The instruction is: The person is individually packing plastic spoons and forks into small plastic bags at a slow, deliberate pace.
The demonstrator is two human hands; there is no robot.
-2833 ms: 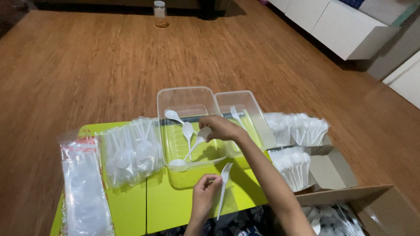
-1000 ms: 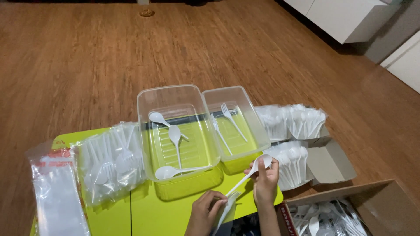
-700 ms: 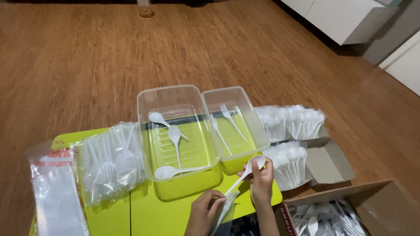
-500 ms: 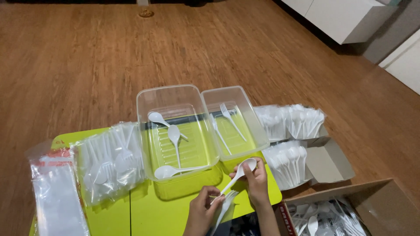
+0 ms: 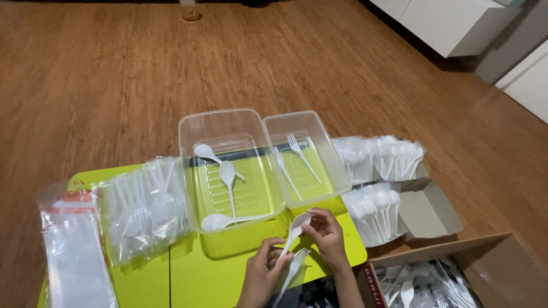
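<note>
At the near edge of the yellow-green table [image 5: 142,285], both hands meet just in front of the large clear tub [image 5: 228,171]; the left hand [image 5: 264,274] is closed around the handles of a white plastic spoon [image 5: 295,228] and a white plastic fork [image 5: 294,265], which lies just under the spoon; the right hand [image 5: 326,238] pinches the spoon near its bowl, fingertips together on it. Right of the hands, off the table's corner, an open cardboard box [image 5: 456,274] holds loose white cutlery. Left of the tub lies a clear bag of packed cutlery [image 5: 142,211], and further left a stack of empty clear sleeves [image 5: 71,251]. The tub itself holds three white spoons [image 5: 227,174]; touching its right side, a smaller clear tub [image 5: 305,157] holds two white forks [image 5: 299,151]. Right of the smaller tub, bundles of white spoons [image 5: 379,171] stand in an open carton [image 5: 428,208]. Beyond the tubs stretches wooden floor [image 5: 171,68]; white cabinets [image 5: 451,23] stand at the far right.
</note>
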